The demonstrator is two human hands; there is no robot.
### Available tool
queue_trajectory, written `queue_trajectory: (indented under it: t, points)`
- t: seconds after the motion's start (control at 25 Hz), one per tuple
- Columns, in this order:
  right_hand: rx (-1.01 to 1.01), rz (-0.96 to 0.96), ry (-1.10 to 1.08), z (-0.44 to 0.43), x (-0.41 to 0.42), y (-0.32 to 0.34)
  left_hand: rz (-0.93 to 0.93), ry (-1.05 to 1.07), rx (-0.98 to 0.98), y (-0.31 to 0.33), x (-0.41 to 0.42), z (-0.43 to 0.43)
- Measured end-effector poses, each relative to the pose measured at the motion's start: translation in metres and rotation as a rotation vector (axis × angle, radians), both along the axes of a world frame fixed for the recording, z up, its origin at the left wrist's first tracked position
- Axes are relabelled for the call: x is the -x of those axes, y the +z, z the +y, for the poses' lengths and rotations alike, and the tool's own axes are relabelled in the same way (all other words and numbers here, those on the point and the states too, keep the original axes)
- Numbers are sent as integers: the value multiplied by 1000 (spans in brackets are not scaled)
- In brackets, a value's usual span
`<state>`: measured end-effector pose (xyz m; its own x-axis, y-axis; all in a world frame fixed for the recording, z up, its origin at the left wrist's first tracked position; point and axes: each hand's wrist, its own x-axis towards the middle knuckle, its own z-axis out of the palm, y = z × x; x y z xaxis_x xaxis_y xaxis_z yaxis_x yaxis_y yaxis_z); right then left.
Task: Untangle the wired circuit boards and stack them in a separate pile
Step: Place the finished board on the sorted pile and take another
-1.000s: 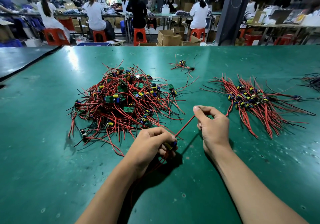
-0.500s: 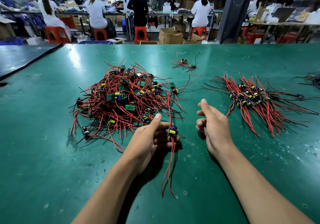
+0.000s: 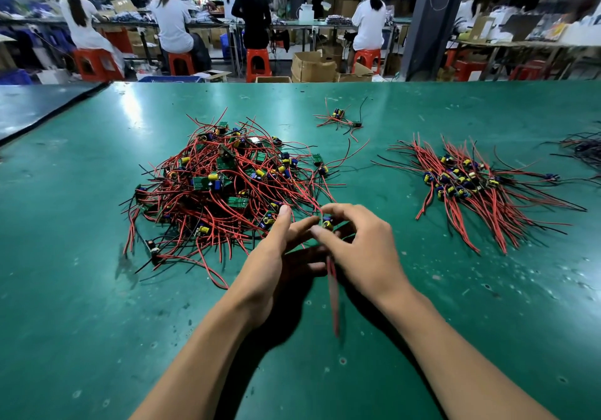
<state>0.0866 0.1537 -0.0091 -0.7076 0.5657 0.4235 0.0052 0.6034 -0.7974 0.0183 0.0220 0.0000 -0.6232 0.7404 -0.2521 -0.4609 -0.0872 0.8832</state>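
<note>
Head camera is looking down on the green table (image 3: 97, 289). At the left, the tangled heap (image 3: 221, 191) of boards and red wires is lying just beyond my hands. My left hand (image 3: 276, 257) is hovering at the heap's near edge with fingers mostly straight and thumb lifted, gripping nothing. Its fingertips are touching the one board (image 3: 327, 222) I am working on. That board is sitting between my two hands, raised off the table, by the heap's near right corner. My right hand (image 3: 361, 250) is pinching it, thumb below and forefinger curled over the top. Further right, well apart, the sorted pile (image 3: 481, 188) is lying with its wires fanned out.

I judge I am passing the freed board to the right hand for carrying across. To do that well I should be gripping the board by its edges, not its parts. I should be lifting slowly and watching that no heap wire is coming along. The left hand could be pressing the heap down.

The board's own wires (image 3: 333, 292) are trailing toward me, blurred, so the long axis is running near to far, with the board end pointing away from me. Which way its face is turned is too small to tell.
</note>
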Motion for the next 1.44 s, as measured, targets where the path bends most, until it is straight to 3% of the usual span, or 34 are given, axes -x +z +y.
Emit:
queue_trajectory:
  t: [0.16,0.32,0.4,0.48,0.56,0.8,0.92,1.08,1.28,1.36,1.44]
  points:
    - [-32,-19,-252,49,-10,2,115,182,-31,-4,-1,5]
    - [-122,-299,-428,79,-25,0,441,334,72,-9,3,0]
    - [-192,-246,-392,70,-21,2,533,363,136,-10,4,-1]
    - [-198,-167,-210,51,-13,3,607,356,234,-11,6,0]
    - [-220,-251,-72,37,-5,-4,676,315,337,-10,8,-1]
    - [-253,-570,-206,63,-12,-15,517,238,242,-5,6,-3]
    - [-300,-641,-210,63,-13,-16,583,269,260,-6,2,-3]
    - [-358,-544,-110,42,-5,-19,635,239,223,-5,-3,-6]
    - [-267,-557,-245,52,-12,-13,695,247,192,-3,-8,-6]
    - [-248,-439,-258,44,-9,-12,840,248,211,-4,-11,-6]
    - [-97,-224,-174,30,-5,-8,1003,261,205,-4,-14,-5]
